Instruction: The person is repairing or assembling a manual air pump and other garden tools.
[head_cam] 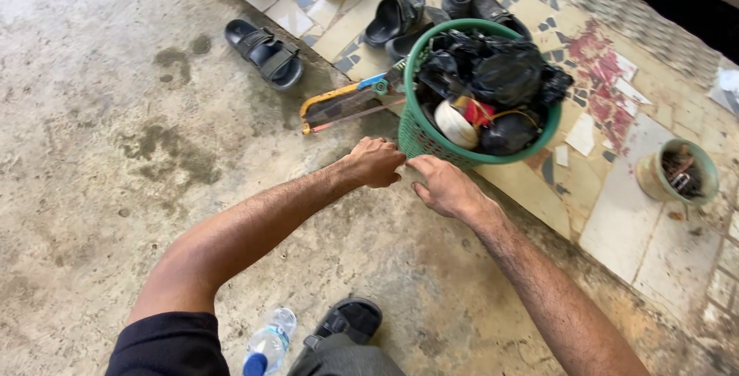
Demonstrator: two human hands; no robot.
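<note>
Left hand (375, 162) clenched, right hand (440, 187) with fingers loose, both touching the near wall of the green plastic mesh basket (418, 136) at the tiled step's edge; yellow-framed hacksaw (344, 103) leans beside it

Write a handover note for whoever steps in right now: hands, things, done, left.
Left hand: closed in a fist at the green basket, at its lower wall.
Right hand: fingers open, touching the basket's base beside the left.
Basket: on the tile step's edge, tilted, full of black bags and a white roll.
Hacksaw: lying behind the basket, untouched.
Done: both hands at the basket.
Left: basket not lifted yet.
</note>
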